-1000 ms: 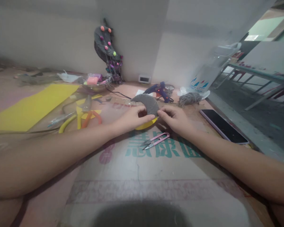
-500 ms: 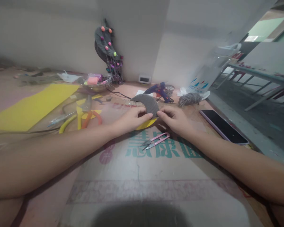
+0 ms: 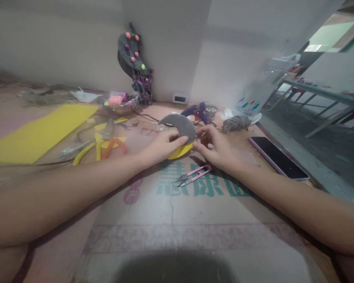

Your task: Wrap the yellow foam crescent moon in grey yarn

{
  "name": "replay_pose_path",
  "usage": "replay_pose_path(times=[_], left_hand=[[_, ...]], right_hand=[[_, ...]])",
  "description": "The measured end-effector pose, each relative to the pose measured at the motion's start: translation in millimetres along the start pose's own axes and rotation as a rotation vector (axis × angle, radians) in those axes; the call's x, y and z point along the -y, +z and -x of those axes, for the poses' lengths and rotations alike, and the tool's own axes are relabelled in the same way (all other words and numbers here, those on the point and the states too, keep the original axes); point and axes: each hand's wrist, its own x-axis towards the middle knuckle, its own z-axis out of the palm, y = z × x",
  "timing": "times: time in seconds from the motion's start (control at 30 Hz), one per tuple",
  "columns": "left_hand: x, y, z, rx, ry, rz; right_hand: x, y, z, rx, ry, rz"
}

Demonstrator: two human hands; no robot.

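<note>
A crescent shape (image 3: 181,122) wrapped in grey yarn is held up off the cardboard, its lower part bare and yellow (image 3: 181,150). My left hand (image 3: 165,145) grips it from the left, thumb across the front. My right hand (image 3: 214,147) is at its right edge, with the thumb tip by the yellow part and the fingers curled. Any strand between those fingers is too fine to make out. Pink thread snips (image 3: 199,171) lie on the cardboard just below my hands.
Cardboard (image 3: 153,236) covers the tabletop. Pliers (image 3: 98,149) and a yellow sheet (image 3: 44,131) lie left. Behind are a glue gun (image 3: 199,110), grey yarn (image 3: 236,124) and a pompom-decorated crescent (image 3: 126,59). A phone (image 3: 279,157) and a clear jug (image 3: 259,86) are right.
My right thumb and fingers have parted a little at the crescent's right edge. The crescent has shifted slightly left and up, and more of its yellow part shows.
</note>
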Motion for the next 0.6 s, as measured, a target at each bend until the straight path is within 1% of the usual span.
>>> replay_pose_path(times=[0.07,0.1,0.17,0.23,0.33,0.6], left_hand=[[0.1,-0.3,-0.1,-0.014,-0.005,-0.012],[0.1,-0.5,-0.2,-0.023,-0.016,-0.016],[-0.2,-0.6,-0.4,-0.038,-0.046,-0.018],[-0.6,-0.7,-0.4,-0.042,-0.069,-0.010],[-0.9,-0.6,-0.1,-0.041,-0.076,0.006],[0.3,-0.3,0.1,-0.029,-0.056,0.033]], right_hand=[[2.7,-1.6,0.8,-0.094,-0.099,0.055],[4.4,-2.8,1.2,-0.117,-0.158,0.085],[7.7,-4.6,2.2,-0.105,-0.264,0.126],[9.4,-5.1,3.1,-0.062,-0.318,0.135],[8.7,-3.9,4.1,-0.053,-0.339,0.154],[9.0,-3.6,3.4,-0.052,-0.336,0.211]])
